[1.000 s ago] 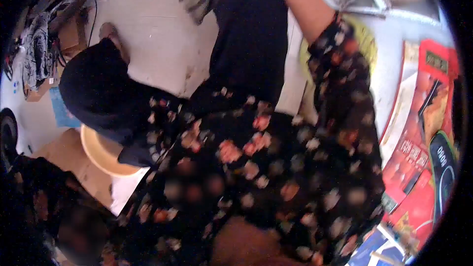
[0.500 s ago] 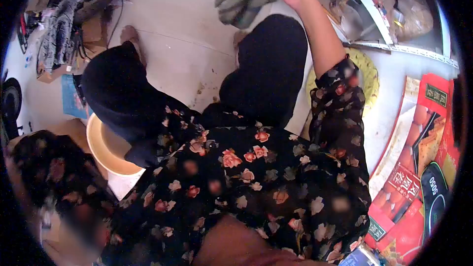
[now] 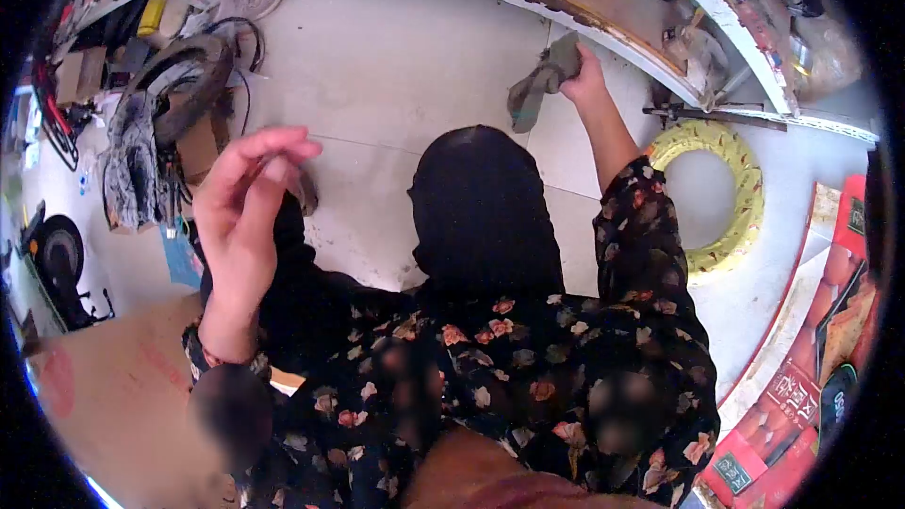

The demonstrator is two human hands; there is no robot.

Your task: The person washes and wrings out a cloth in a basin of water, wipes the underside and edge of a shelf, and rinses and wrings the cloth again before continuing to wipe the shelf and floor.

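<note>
My right hand [image 3: 586,77] is stretched forward at upper right, its fingers closed round a grey-green cloth [image 3: 535,94]. The cloth is bunched at the grip and its loose end droops to the left above the tiled floor. On the left, my left hand [image 3: 243,217] is raised in front of my leg. Its fingers are loosely bent with the thumb apart from them, and nothing shows between them.
A yellow-wrapped ring [image 3: 754,179] lies on the floor at right, near red printed cartons [image 3: 801,386]. White metal shelving [image 3: 566,19] runs across the top. Black tyres [image 3: 198,85] and cables crowd the upper left. A cardboard sheet [image 3: 123,386] is at lower left.
My right hand has carried the cloth a little right and down in the view, and the cloth hangs narrower. My left hand has come up into view. The pale bucket is now mostly hidden.
</note>
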